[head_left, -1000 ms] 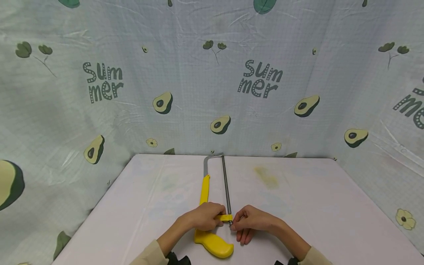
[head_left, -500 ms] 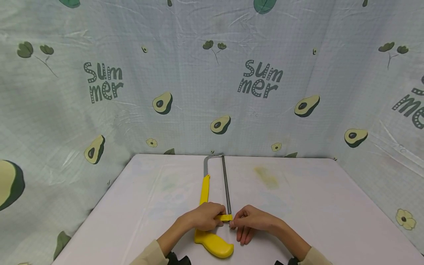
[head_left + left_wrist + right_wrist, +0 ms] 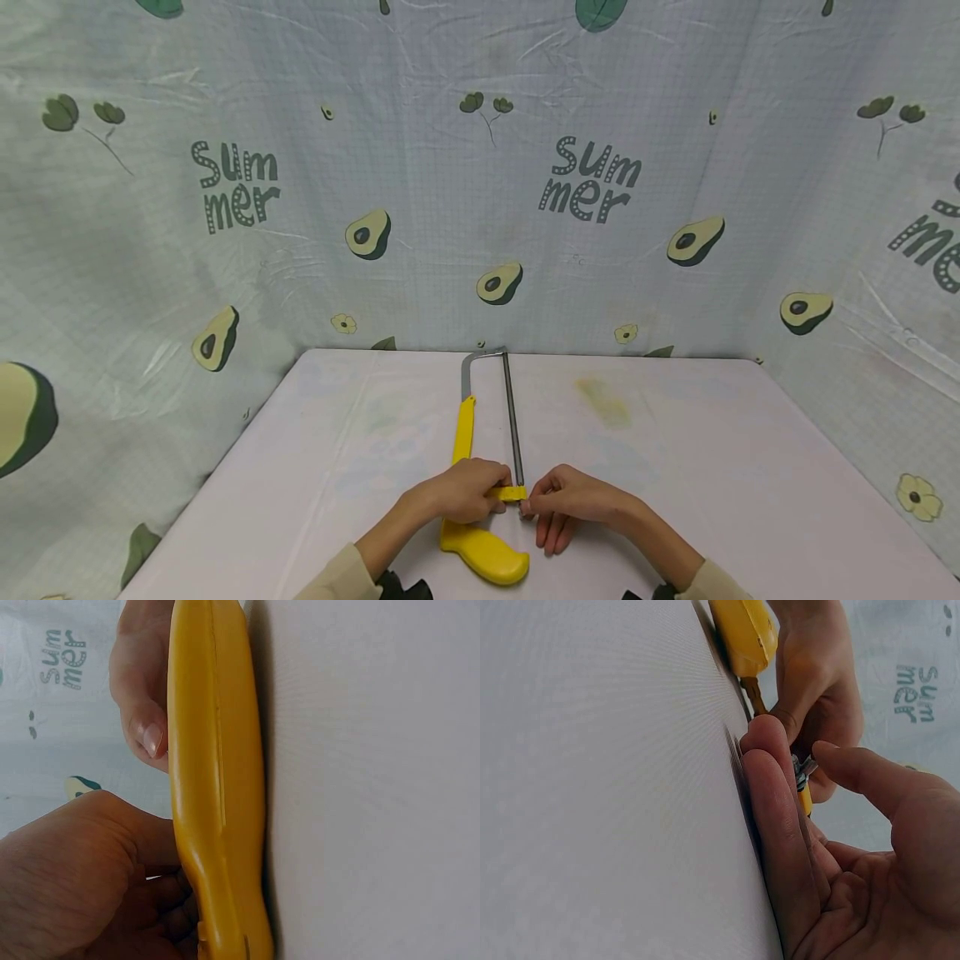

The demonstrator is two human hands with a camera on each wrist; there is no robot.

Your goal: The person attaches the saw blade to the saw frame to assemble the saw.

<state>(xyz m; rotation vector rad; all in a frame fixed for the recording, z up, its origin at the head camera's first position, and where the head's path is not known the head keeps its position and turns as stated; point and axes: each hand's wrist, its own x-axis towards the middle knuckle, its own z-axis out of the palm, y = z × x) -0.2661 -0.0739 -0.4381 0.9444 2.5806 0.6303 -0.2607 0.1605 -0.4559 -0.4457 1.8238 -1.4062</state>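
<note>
Hacksaw [image 3: 463,429] lies flat on wht. table [image 3: 660,450], handle [image 3: 486,554] at its near end. L. hand [image 3: 468,490] has fingers curled round hacksaw's ylw. crosspiece [image 3: 512,493]; R. hand [image 3: 573,504], just R of hacksaw, pinches sm. metal fitting [image 3: 801,776], 2 lower fingers loosely extended. Backdrop [image 3: 450,183] w/ 2 full "summer" prints hangs behind hacksaw.
</note>
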